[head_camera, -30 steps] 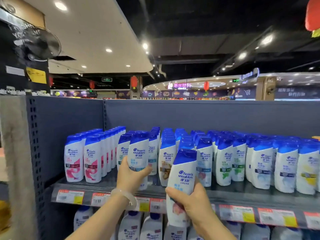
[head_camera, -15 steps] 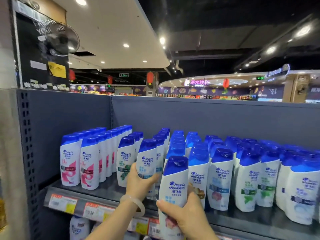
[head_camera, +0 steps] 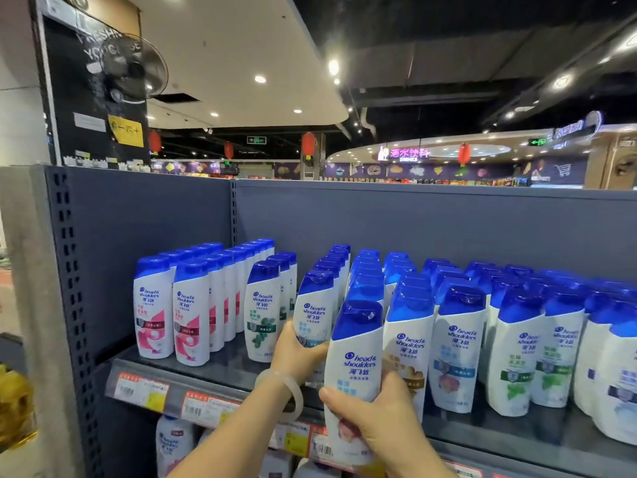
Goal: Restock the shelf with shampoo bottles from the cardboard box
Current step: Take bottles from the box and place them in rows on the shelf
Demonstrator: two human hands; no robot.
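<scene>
My right hand (head_camera: pixel 379 419) grips a white shampoo bottle with a blue cap (head_camera: pixel 355 367), held upright in front of the shelf edge. My left hand (head_camera: pixel 298 353), with a pale bangle on its wrist, grips the lower part of another blue-capped bottle (head_camera: pixel 315 305) standing at the front of a row on the dark shelf (head_camera: pixel 220 369). Rows of matching bottles with pink (head_camera: pixel 153 312), green (head_camera: pixel 262 315) and other labels fill the shelf on both sides. The cardboard box is out of view.
Price tags (head_camera: pixel 141 391) line the shelf's front rail. More bottles (head_camera: pixel 172 443) stand on the shelf below. A perforated grey upright (head_camera: pixel 69 305) and a concrete pillar (head_camera: pixel 20 305) close the left side. A grey back panel (head_camera: pixel 413 219) rises behind the rows.
The view has moved closer and turned left. My right hand has carried its bottle up and nearer the front of the rows. My left hand stays on its bottle.
</scene>
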